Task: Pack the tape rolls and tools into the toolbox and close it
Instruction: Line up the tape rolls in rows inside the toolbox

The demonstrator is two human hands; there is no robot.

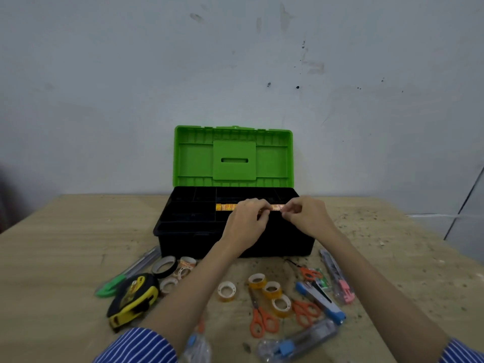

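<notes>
A black toolbox (183,242) stands open at the table's middle, its green lid (233,155) upright against the wall. Inside its tray lies a row of small orange-printed tape rolls (225,207). My left hand (246,224) and my right hand (306,216) are both over the tray, fingers curled and pinching rolls at the row's right end (276,207). In front of the box lie loose tape rolls: a black one (164,266), small ones (186,265), a white-cored one (226,291) and three yellow ones (271,290).
A yellow-black tape measure (132,297) and green-handled cutter (125,276) lie front left. Orange scissors (262,320), a blue stapler (320,301), small scissors (310,273), a pink-ended cutter (337,279) and clear blue-slider cutters (296,341) lie front right.
</notes>
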